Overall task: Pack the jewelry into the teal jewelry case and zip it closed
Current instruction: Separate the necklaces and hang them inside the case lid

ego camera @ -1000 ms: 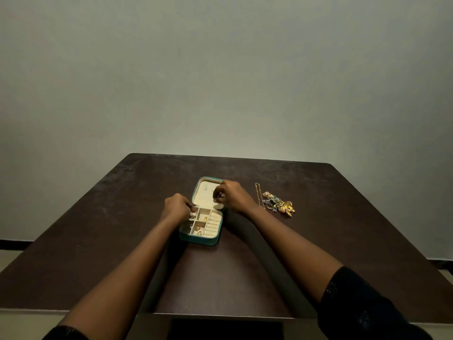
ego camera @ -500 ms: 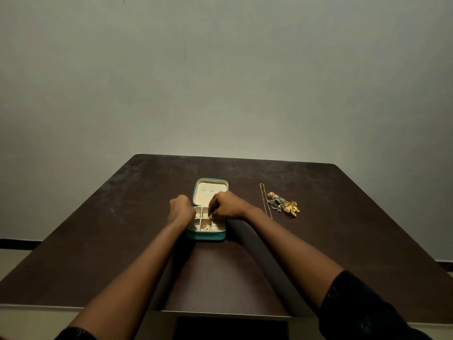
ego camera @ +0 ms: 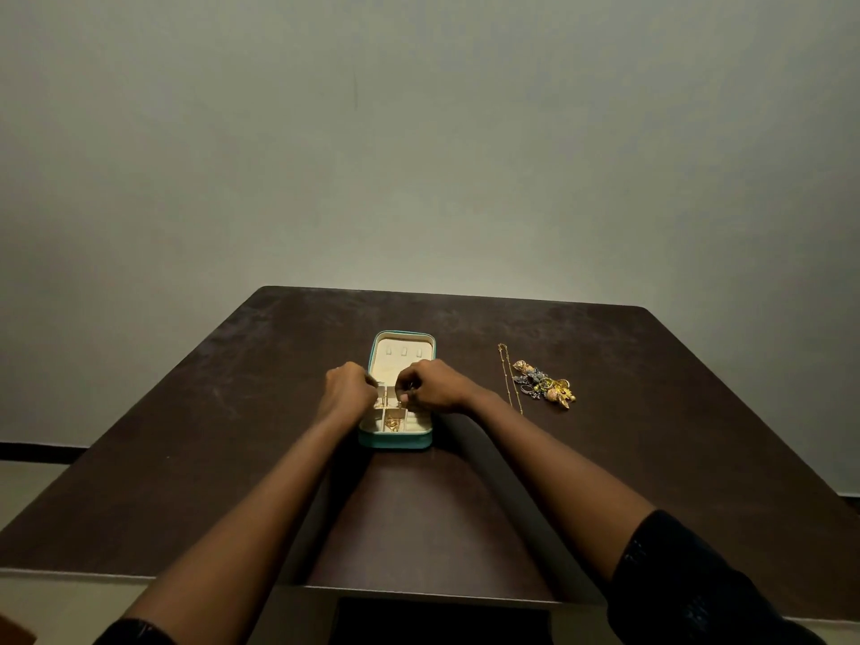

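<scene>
A person's two hands work over the open teal case (ego camera: pixel 395 440), which sits near the middle of a dark tabletop (ego camera: pixel 651 449) with its cream-lined lid (ego camera: pixel 404 355) laid back toward a plain wall (ego camera: pixel 419 155). The left hand (ego camera: pixel 351 393) is curled against the case's left rim and the right hand (ego camera: pixel 430 388) hovers over the upper compartments. The right fingers (ego camera: pixel 408 387) are bunched together at the tips as if pinching a small piece, but the piece itself is too small to make out. It also cannot be told whether the left fingers (ego camera: pixel 371 389) are holding the rim or a bit of jewelry. Gold pieces (ego camera: pixel 393 423) already lie in the near compartments. Packing appears to be midway, with one item seemingly being seated in the tray. A tangled pile (ego camera: pixel 547 388) of gold and dark ornaments lies well apart to the right of the case, and a thin chain (ego camera: pixel 509 381) is stretched out just beside the pile on its near-case side. The next move likely calls for the right hand to reach across to that pile, lift one piece free without dragging its neighbours, and carry it to an open compartment. The chain will probably need coiling to fit. The zip cannot be run until the tabletop's loose jewelry is inside and the lid is folded down.
</scene>
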Available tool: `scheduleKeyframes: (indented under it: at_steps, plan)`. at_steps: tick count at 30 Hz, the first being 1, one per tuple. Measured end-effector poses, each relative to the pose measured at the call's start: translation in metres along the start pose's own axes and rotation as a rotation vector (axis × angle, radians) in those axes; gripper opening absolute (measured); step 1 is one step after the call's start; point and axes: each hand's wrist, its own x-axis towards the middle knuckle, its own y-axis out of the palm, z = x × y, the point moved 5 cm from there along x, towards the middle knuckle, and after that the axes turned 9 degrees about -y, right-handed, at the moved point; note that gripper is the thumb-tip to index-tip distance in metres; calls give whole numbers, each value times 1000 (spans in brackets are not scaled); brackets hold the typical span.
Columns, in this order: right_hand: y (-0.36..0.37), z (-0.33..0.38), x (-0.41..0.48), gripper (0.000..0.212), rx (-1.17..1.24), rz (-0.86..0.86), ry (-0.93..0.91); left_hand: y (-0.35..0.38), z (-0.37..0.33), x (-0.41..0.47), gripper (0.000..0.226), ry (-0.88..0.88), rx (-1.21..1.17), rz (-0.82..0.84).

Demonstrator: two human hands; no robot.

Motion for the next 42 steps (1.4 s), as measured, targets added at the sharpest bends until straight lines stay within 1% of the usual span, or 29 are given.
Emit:
scheduleKeyframes:
  at_steps: [4, 8, 11, 18, 25, 29, 34, 39, 42]
  plan:
    - [-6, -2, -2, 18, 89, -69, 3, 0, -9, 1, 22, 75, 28, 51]
    - [-9, -2, -1, 18, 122, -116, 0, 2, -13, -2, 18, 84, 62, 135]
    - [-12, 0, -1, 18, 149, -144, 4, 3, -15, -4, 21, 85, 71, 150]
    - [-11, 2, 0, 16, 161, -136, 0, 2, -14, -5, 14, 77, 62, 97]
    - [-11, 4, -2, 14, 137, -141, -34, -4, -13, -5, 15, 78, 66, 174]
    - [-10, 3, -2, 16, 129, -122, -31, -6, -15, -6, 14, 99, 62, 220]
    - [-10, 4, -4, 21, 137, -108, -30, -9, -15, -7, 14, 31, 8, 248]
    - [-12, 3, -6, 25, 226, -141, -19, -11, -19, -8, 16, 44, -61, 265]
    - [-15, 3, -7, 25, 302, -175, -19, -15, -19, -8, 16, 67, -72, 239]
